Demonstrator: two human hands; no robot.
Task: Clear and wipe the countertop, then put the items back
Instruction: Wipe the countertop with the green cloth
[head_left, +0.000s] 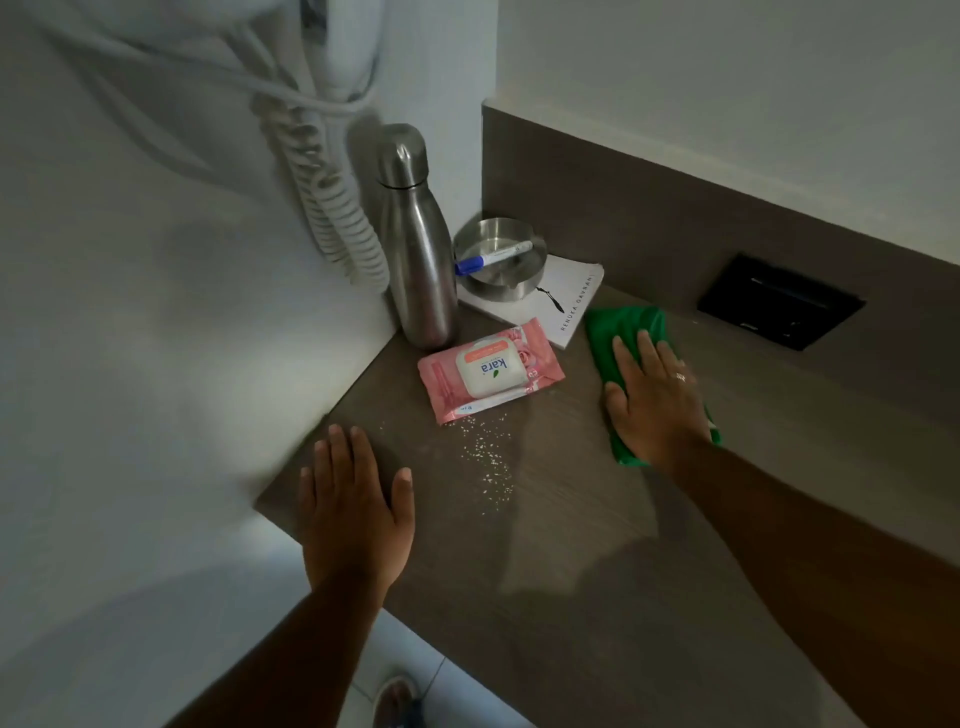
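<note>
My right hand lies flat with straight fingers on a green cloth, pressing it onto the brown countertop. My left hand rests flat near the countertop's left edge, holding nothing. In the corner stand a steel bottle and a round steel ashtray with a blue-capped marker across it. The ashtray sits on a white booklet. A pink pack of wet wipes lies in front of the bottle. White crumbs are scattered between my hands.
A white hairdryer with a coiled cord hangs on the left wall above the bottle. A black socket panel is set in the back panel at right. Below the counter edge, floor tiles and a shoe show.
</note>
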